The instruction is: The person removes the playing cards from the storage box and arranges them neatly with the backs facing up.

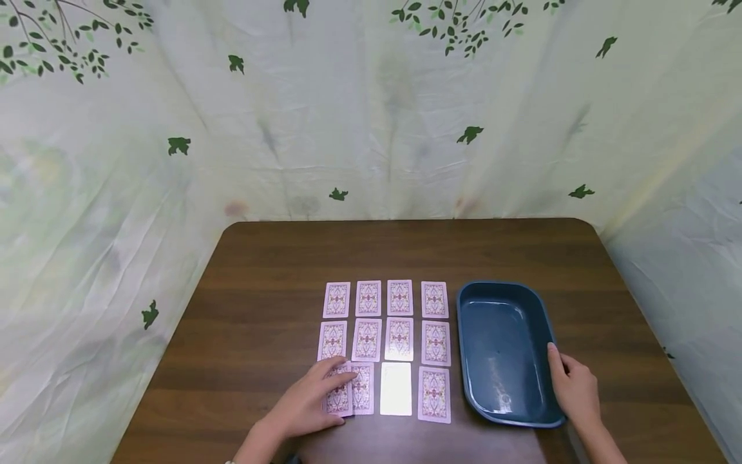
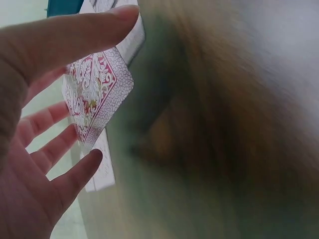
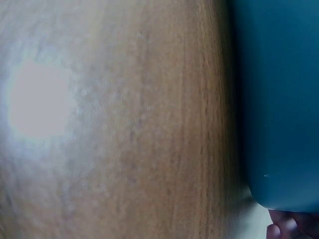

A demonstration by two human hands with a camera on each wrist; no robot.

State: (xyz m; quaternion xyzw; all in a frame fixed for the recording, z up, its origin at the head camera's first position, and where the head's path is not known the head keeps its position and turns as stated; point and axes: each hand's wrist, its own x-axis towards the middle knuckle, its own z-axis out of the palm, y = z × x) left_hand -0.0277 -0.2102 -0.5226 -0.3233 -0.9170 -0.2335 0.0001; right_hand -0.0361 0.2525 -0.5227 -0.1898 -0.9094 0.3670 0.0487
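My left hand (image 1: 307, 403) holds a playing card (image 1: 339, 403) by its edges at the front left of the card layout. In the left wrist view the card (image 2: 92, 94), with a pink patterned back, stands tilted between thumb and fingers. It overlaps the neighbouring card (image 1: 363, 390) in the head view. On the right, my right hand (image 1: 576, 390) grips the rim of a blue tray (image 1: 501, 354). The right wrist view shows the tray's outer wall (image 3: 284, 99) and a bit of the fingers (image 3: 289, 226) at its corner.
Several more cards lie back up in rows, including a back-row card (image 1: 400, 298). One front-row card (image 1: 396, 388) looks plain white; whether from glare, I cannot tell. All rest on a brown wooden table (image 1: 278, 258), with a leaf-printed curtain (image 1: 371, 129) behind.
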